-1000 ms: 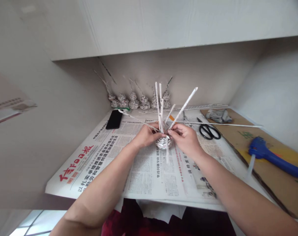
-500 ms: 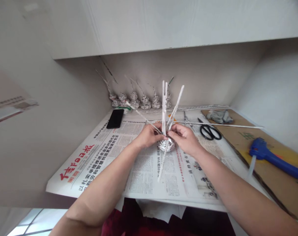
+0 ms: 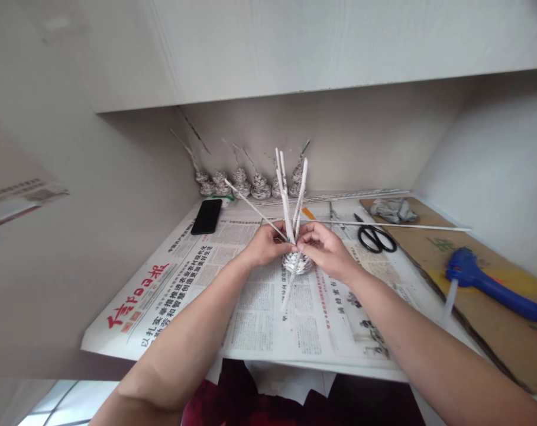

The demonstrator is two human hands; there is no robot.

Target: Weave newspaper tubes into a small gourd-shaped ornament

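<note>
Between my hands stands a small round woven paper basket (image 3: 297, 264), made of rolled newspaper. Several white paper sticks (image 3: 288, 204) rise from its top, one leans out to the upper left, and another paper stick (image 3: 290, 285) slants down over the front. My left hand (image 3: 267, 244) is closed at the basket's left upper edge, its thumb pressed on the weave near the stick bases. On the other side my right hand (image 3: 325, 247) pinches at the base of the sticks, thumb and fingers together. The fingers partly hide the basket's rim.
Newspaper (image 3: 197, 296) covers the table. At the back left lie a black phone (image 3: 207, 216) and a row of several woven paper figures (image 3: 260, 187). Black-handled scissors (image 3: 377, 238), a long paper stick (image 3: 410, 225), a grey cloth (image 3: 393, 210), cardboard (image 3: 428, 260) and a blue glue gun (image 3: 481, 278) are right.
The upright sticks have tilted left and now stand closer together. My right hand has moved slightly left along the basket's top, its thumb nearer my left thumb.
</note>
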